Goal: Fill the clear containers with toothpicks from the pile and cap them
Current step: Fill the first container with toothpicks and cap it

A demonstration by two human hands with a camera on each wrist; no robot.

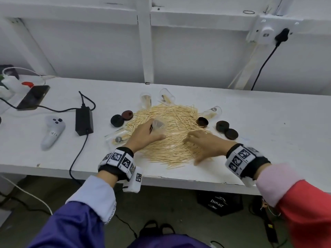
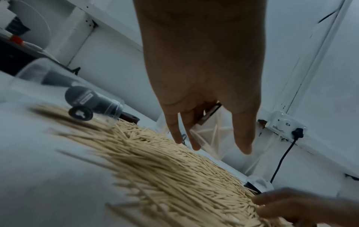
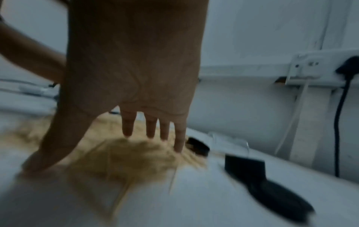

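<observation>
A wide pile of toothpicks (image 1: 172,140) lies on the white table (image 1: 268,131). My left hand (image 1: 154,131) hovers over the pile's left part and grips a clear container (image 1: 158,124), which shows between the fingers (image 2: 194,142) in the left wrist view. My right hand (image 1: 195,147) lies flat on the pile's right side with fingers (image 3: 127,130) spread straight and holds nothing. More clear containers sit around the pile: one upright (image 1: 146,101) and three lying (image 1: 167,97) (image 1: 211,112) (image 1: 116,137). Dark caps lie at left (image 1: 117,120) (image 1: 127,115) and at right (image 1: 203,122) (image 1: 222,126) (image 1: 231,134).
A black power adapter (image 1: 84,120) with its cable, a white controller (image 1: 52,131) and a phone (image 1: 34,97) lie on the left of the table. The table's front edge (image 1: 179,178) runs just behind my wrists. A wall socket (image 1: 268,32) with a black plug is at the back right.
</observation>
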